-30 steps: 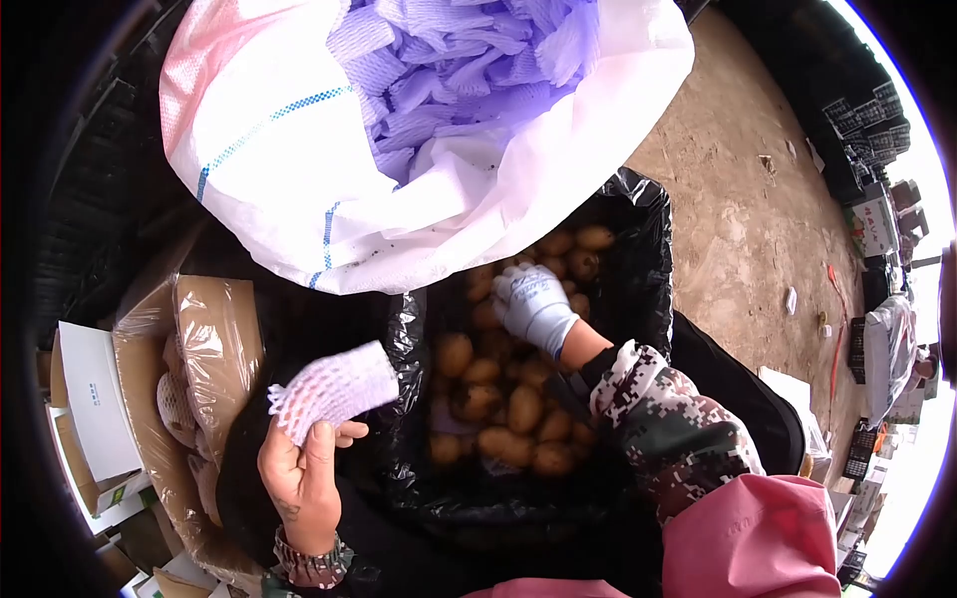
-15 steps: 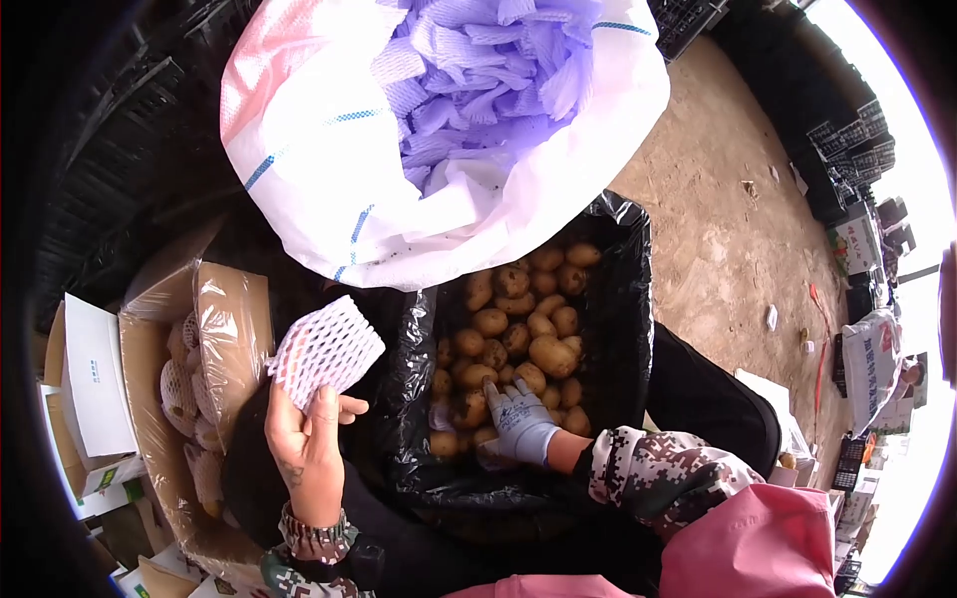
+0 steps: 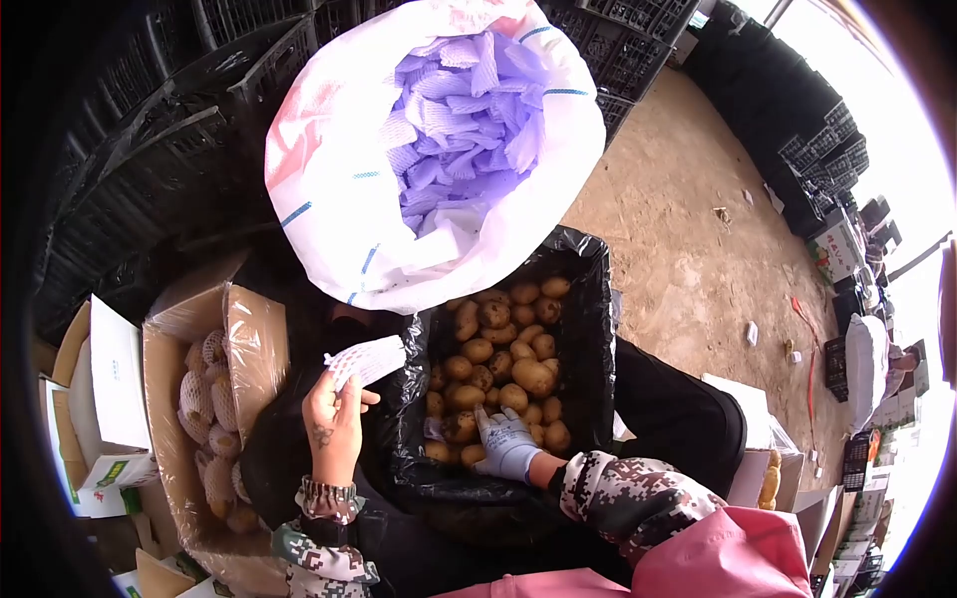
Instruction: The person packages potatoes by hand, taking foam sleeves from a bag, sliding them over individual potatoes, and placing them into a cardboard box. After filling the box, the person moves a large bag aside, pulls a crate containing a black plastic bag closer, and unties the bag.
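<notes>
- Potatoes (image 3: pixel 498 351), brown, round and dusty, fill a bin lined with a crinkled black plastic liner (image 3: pixel 590 329). In the head view the bin stands straight in front of the person.
- The right hand (image 3: pixel 506 446), in a pale grey knitted glove, lies on the pile at the near edge with its fingers spread over the potatoes. I cannot tell whether it has closed on one.
- The bare left hand (image 3: pixel 334 427) pinches a white foam net sleeve (image 3: pixel 367 361) between thumb and fingers. It holds the sleeve up just left of the liner's rim.
- To my eye the sleeve would go on best if the left fingers work its mouth wide first. The right hand should take a single potato, narrow end forward, so the mesh stretches rather than tears.
- Behind the bin a big white woven sack (image 3: pixel 329 189) with blue stripes gapes open, full of lilac-tinted foam nets (image 3: pixel 459 130). Its lip overhangs the far potatoes.
- At the left an open brown cardboard box (image 3: pixel 254 339) holds potatoes already in nets, with a white carton (image 3: pixel 105 369) beside it.
- Black plastic crates (image 3: pixel 150 149) are stacked behind, and a bare dirt floor (image 3: pixel 688 249) runs off to the right.
- As for writing, there is a green patch on the white carton, reddish print on the sack and marks on distant boxes at the far right. All of it is too small or blurred to read.
</notes>
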{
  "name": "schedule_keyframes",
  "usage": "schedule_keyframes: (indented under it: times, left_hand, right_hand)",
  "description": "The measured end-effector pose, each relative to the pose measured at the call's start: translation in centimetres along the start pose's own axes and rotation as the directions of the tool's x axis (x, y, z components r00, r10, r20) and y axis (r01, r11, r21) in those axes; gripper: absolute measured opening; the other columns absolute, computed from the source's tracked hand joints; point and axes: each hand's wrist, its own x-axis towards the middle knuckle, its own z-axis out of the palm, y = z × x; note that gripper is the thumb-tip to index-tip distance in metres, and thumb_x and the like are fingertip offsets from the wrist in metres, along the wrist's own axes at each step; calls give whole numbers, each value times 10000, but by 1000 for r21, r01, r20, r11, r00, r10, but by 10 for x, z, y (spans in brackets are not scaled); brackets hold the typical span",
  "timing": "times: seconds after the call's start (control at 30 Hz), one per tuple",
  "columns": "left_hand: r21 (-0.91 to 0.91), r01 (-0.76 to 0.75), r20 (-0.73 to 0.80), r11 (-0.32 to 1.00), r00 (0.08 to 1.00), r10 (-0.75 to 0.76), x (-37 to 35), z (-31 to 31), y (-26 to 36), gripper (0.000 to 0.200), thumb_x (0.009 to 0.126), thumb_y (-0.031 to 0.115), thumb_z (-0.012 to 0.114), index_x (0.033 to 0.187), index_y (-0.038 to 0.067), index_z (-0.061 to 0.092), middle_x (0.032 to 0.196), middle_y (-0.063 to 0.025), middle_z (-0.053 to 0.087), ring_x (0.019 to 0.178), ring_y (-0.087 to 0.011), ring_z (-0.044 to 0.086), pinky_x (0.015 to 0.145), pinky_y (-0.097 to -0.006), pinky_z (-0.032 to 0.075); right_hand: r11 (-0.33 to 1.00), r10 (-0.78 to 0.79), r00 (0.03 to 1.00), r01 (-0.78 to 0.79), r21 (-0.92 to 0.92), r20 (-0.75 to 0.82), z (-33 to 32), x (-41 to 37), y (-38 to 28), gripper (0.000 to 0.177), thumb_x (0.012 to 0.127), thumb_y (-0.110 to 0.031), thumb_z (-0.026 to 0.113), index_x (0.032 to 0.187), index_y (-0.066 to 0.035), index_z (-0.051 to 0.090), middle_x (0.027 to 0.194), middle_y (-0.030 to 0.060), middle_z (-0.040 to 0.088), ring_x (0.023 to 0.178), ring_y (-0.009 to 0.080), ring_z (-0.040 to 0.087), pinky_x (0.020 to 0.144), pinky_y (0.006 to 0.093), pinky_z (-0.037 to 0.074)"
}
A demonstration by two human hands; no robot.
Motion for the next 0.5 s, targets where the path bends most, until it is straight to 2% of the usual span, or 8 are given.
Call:
schedule_keyframes:
  times: [0.23,0.33,0.37,0.4,0.43,0.47,0.5]
  left_hand:
    - [-25,-24,-13,999,1000,24,1,1,-7,245,1040,129,548,1170,-52,650,995,-109,746,712,-140,720,619,-252,526]
    - [-20,-16,-18,1000,1000,15,-2,0,-11,243,1036,125,551,1180,-44,649,1010,-104,748,718,-148,725,626,-257,534]
    - [-34,-17,-5,999,1000,17,-4,-2,-11,244,1036,126,551,1180,-43,651,1011,-103,748,723,-149,726,628,-259,535]
    - [-48,-16,6,999,1000,16,-6,-4,-11,244,1035,127,551,1179,-42,652,1011,-101,749,727,-149,728,631,-262,537]
    - [-63,-16,17,998,1000,17,-8,-6,-11,245,1035,128,550,1179,-41,653,1012,-100,749,732,-150,729,634,-264,538]
    - [-63,-23,46,998,999,26,-11,-5,-10,247,1036,129,544,1183,-35,656,1009,-96,751,745,-145,731,650,-264,541]
    - [-82,2,119,997,993,8,-13,-4,-12,251,1021,123,580,1198,-37,658,1030,-98,754,799,-160,742,687,-270,560]
  right_hand:
    - [990,76,996,-80,-116,-45,25,14,-5,1185,746,-531,783,1549,120,203,1274,264,614,1284,382,543,1246,435,201]
    - [1000,30,999,-31,-3,-30,-11,-4,-10,1146,751,-497,805,1559,85,238,1255,244,632,1256,320,581,1212,406,289]
    - [957,69,995,-44,288,-76,-9,-5,-4,1093,776,-471,798,1559,70,260,1247,228,639,1233,296,592,1183,389,330]
    - [832,118,988,-42,554,-103,-4,-3,4,1041,801,-445,792,1559,55,283,1239,213,646,1210,272,603,1153,372,370]
    - [636,173,979,-25,771,-111,1,0,11,989,825,-419,785,1559,39,305,1231,197,652,1187,248,614,1123,355,411]
    - [371,142,953,201,906,-269,9,5,16,738,935,-339,710,1513,7,410,1196,145,664,1129,203,624,1008,322,501]
    - [-13,117,988,104,995,-102,-8,-2,10,525,1015,-309,617,1417,13,517,1213,114,658,1095,188,636,991,319,514]
